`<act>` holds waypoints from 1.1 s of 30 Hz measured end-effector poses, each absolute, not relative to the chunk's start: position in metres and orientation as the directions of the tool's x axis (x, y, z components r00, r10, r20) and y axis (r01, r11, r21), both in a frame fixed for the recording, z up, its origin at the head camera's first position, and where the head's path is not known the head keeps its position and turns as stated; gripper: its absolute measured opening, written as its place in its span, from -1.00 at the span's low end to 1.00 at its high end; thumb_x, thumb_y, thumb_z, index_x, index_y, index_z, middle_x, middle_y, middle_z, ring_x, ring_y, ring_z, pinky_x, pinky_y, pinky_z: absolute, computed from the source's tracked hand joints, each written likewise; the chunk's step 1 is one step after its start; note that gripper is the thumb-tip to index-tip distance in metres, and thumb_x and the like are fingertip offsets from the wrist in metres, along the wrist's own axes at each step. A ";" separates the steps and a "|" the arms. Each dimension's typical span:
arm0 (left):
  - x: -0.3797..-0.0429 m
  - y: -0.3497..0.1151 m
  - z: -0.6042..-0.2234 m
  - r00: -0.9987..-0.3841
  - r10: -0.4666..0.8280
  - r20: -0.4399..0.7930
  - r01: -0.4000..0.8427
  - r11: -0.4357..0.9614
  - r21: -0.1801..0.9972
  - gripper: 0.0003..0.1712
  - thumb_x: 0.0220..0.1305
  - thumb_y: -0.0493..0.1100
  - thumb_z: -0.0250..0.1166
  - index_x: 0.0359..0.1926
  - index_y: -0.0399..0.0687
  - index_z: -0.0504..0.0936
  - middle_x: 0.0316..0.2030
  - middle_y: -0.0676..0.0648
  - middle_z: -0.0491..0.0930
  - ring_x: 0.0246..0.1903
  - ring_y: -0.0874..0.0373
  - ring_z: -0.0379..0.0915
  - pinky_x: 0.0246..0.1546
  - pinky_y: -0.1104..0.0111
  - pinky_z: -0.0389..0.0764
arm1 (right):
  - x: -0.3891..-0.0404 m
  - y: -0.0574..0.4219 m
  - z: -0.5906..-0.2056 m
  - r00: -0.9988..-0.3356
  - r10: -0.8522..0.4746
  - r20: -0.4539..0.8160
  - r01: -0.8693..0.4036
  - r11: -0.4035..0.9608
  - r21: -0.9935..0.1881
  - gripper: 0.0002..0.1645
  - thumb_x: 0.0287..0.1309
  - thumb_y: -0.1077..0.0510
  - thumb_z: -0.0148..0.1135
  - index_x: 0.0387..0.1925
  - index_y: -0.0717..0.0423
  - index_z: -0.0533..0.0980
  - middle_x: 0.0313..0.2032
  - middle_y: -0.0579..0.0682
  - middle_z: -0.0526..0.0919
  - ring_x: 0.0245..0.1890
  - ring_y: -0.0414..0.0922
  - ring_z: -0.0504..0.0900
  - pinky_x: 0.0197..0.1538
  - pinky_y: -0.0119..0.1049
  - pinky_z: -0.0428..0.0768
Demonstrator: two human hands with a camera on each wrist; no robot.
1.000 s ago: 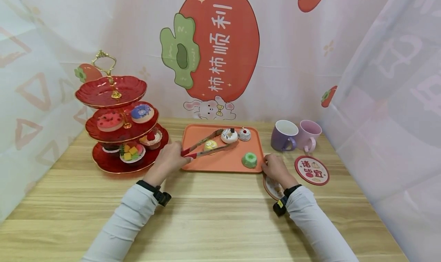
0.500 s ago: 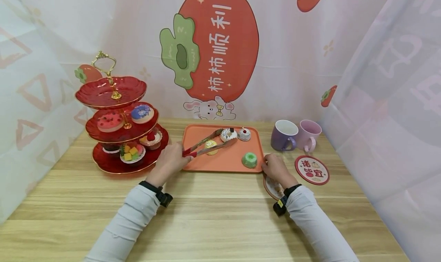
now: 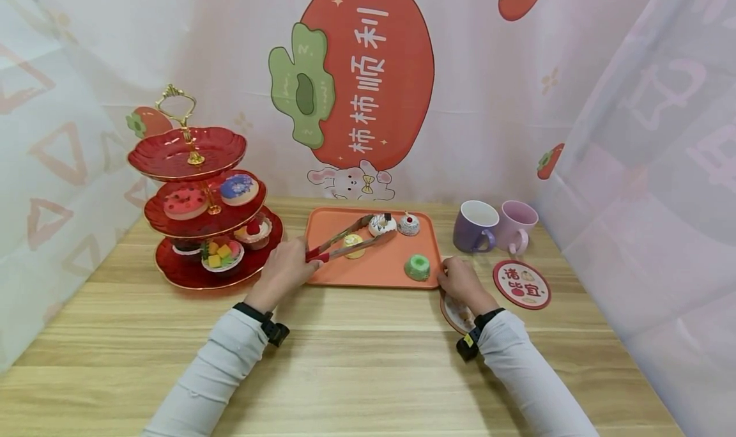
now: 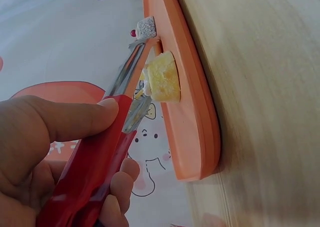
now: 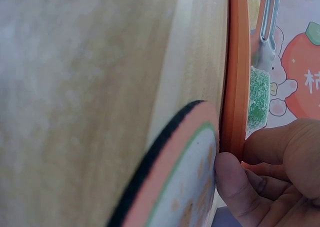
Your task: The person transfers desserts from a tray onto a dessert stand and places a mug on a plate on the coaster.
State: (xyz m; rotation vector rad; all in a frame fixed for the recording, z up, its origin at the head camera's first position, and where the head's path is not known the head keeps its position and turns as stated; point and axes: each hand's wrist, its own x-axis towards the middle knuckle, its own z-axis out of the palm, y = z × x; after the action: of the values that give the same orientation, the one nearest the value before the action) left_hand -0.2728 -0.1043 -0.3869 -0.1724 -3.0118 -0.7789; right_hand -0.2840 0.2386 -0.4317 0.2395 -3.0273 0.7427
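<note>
In the head view my left hand [image 3: 284, 268] grips a pair of red-handled tongs [image 4: 90, 167]. The metal arms reach over the orange tray [image 3: 374, 271], tips on either side of a white toy doughnut [image 3: 382, 223] with dark drizzle. Whether the tips touch it, I cannot tell. One arm passes over a small yellow cake [image 3: 353, 239]. A speckled cake with a cherry [image 3: 409, 225] and a green cake [image 3: 418, 267] also sit on the tray. My right hand [image 3: 462, 278] pinches the tray's near right corner, partly covering a round coaster [image 3: 455, 312].
At left stands a three-tier red stand [image 3: 186, 153] with toy cakes on its lower two tiers. A purple mug [image 3: 471, 226] and a pink mug [image 3: 515, 223] stand at back right, behind another round coaster [image 3: 522, 284]. Printed cloth [image 3: 489, 117] hangs behind the table.
My left hand and the tongs have shifted very slightly to the right over the tray. The right hand stays at the tray corner, and the cakes look unmoved.
</note>
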 end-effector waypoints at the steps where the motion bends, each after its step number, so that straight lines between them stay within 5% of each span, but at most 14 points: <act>1: -0.273 -0.104 -0.387 -0.994 0.099 0.054 0.112 0.869 0.482 -0.67 0.08 -0.08 0.38 -0.34 -0.22 0.47 -0.54 -0.10 0.41 -0.57 0.02 0.32 -0.58 0.29 0.31 | -0.284 0.239 -0.432 -0.988 -0.145 0.050 -0.152 0.876 -0.458 -0.86 0.14 0.33 0.09 -0.51 0.26 0.49 -0.70 -0.02 0.42 -0.76 -0.18 0.35 -0.63 -0.33 0.28; 33: -0.251 -0.119 -0.373 -0.994 0.089 0.058 0.106 0.862 0.495 -0.67 0.04 -0.07 0.42 -0.36 -0.19 0.50 -0.55 -0.09 0.43 -0.58 0.03 0.32 -0.59 0.29 0.33 | -0.282 0.239 -0.431 -0.986 -0.158 0.057 -0.166 0.872 -0.461 -0.85 0.15 0.32 0.09 -0.51 0.26 0.48 -0.72 -0.02 0.38 -0.76 -0.17 0.32 -0.64 -0.32 0.26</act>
State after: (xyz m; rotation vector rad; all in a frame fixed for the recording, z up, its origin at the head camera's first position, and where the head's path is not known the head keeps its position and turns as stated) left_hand -0.2510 -0.1190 -0.3726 -0.1566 -2.9999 -0.8006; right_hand -0.2825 0.2392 -0.4313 0.2621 -3.0224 0.7472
